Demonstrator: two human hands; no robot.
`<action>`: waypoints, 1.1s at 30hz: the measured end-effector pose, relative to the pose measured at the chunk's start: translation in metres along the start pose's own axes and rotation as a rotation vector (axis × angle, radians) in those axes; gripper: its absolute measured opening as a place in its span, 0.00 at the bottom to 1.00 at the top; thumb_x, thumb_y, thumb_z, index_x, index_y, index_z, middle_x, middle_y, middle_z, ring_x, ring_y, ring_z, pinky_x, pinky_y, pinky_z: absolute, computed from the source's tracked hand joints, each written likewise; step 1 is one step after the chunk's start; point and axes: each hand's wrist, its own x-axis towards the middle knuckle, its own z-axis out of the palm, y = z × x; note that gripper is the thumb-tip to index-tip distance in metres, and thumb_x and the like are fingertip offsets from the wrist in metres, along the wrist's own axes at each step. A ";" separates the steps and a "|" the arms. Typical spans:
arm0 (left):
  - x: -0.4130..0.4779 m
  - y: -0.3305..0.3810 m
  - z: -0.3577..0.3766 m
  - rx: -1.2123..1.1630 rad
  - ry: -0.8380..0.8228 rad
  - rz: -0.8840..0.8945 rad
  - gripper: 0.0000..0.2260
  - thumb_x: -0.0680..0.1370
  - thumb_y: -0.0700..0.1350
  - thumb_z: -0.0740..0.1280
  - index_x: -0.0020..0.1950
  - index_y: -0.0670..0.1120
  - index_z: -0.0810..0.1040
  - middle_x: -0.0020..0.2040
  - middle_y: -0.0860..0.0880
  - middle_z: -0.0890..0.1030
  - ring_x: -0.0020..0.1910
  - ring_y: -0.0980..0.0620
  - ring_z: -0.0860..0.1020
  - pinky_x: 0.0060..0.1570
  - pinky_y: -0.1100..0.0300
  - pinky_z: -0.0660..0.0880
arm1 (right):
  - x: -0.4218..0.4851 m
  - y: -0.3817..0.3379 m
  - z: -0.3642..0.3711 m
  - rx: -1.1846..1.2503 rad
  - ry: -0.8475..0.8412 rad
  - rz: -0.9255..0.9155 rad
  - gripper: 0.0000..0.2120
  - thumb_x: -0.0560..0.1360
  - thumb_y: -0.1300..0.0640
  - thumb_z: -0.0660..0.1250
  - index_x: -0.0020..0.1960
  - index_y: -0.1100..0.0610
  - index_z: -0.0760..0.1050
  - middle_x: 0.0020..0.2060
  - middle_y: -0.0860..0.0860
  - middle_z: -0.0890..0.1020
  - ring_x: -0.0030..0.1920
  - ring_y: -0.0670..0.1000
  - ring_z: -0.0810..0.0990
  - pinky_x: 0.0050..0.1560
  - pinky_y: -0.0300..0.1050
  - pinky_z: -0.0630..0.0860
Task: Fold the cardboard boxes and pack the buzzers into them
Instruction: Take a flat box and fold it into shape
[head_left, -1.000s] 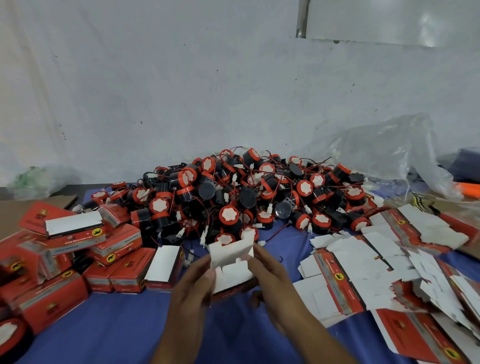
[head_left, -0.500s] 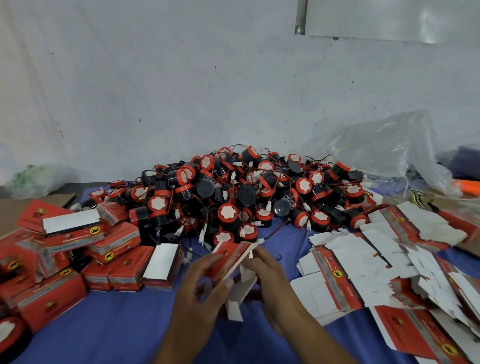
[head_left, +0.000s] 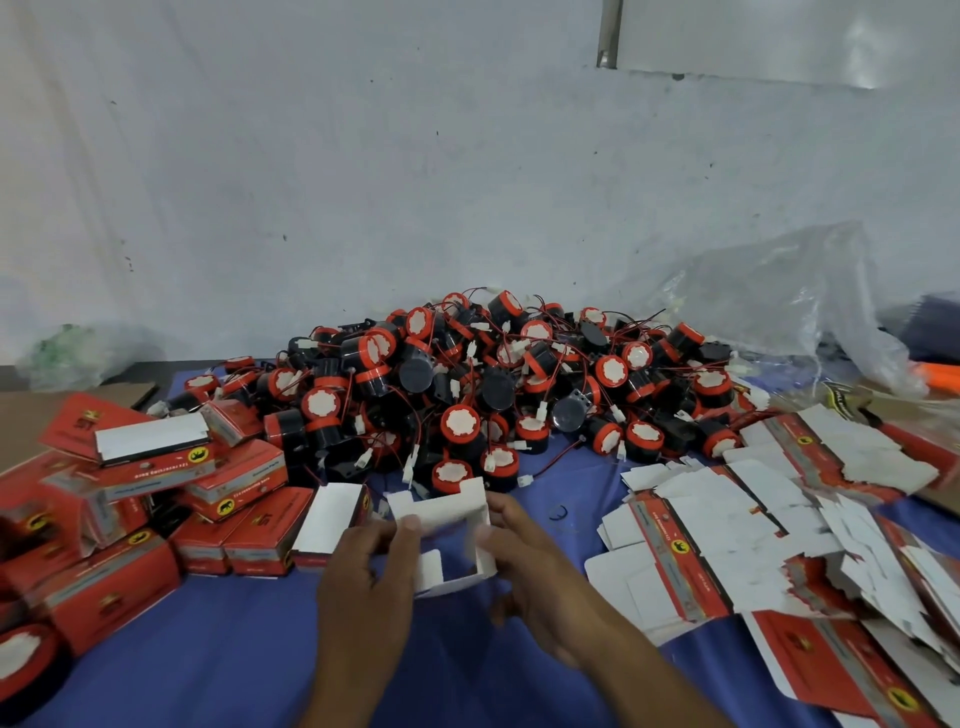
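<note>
A small packing workshop is being shown. A bench (head_left: 208, 649) under blue cloth is being crowded by a heap of red-and-black buzzers (head_left: 493, 384) with loose wires, flat box blanks (head_left: 753, 519) on the right and folded red boxes (head_left: 104, 582) on the left. It is being backed by a bare, scuffed white wall (head_left: 363, 182), with a crumpled plastic bag (head_left: 779, 301) lying alongside.

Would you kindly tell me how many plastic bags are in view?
2. A clear plastic bag lies far right, beside the buzzer pile; a greenish plastic bag sits far left by the wall. Others may be hidden.
</note>
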 end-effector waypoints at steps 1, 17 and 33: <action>0.000 -0.001 0.000 0.029 -0.030 0.008 0.08 0.77 0.59 0.64 0.40 0.58 0.77 0.44 0.52 0.80 0.44 0.58 0.77 0.39 0.62 0.69 | -0.001 0.000 0.000 -0.018 0.009 -0.008 0.20 0.70 0.42 0.70 0.61 0.37 0.75 0.51 0.40 0.81 0.42 0.40 0.78 0.29 0.42 0.70; -0.006 -0.003 0.000 -0.067 -0.502 0.351 0.40 0.68 0.64 0.74 0.75 0.66 0.57 0.73 0.64 0.65 0.72 0.62 0.66 0.66 0.63 0.70 | -0.005 -0.009 -0.002 0.146 0.084 0.104 0.16 0.66 0.45 0.66 0.51 0.46 0.83 0.39 0.53 0.78 0.32 0.48 0.74 0.31 0.43 0.69; -0.014 0.007 0.002 0.000 -0.290 0.547 0.28 0.75 0.57 0.66 0.72 0.66 0.58 0.71 0.67 0.66 0.69 0.67 0.68 0.60 0.76 0.67 | 0.000 -0.006 0.003 0.183 0.190 -0.003 0.28 0.68 0.35 0.73 0.59 0.52 0.81 0.36 0.49 0.84 0.33 0.44 0.82 0.40 0.43 0.77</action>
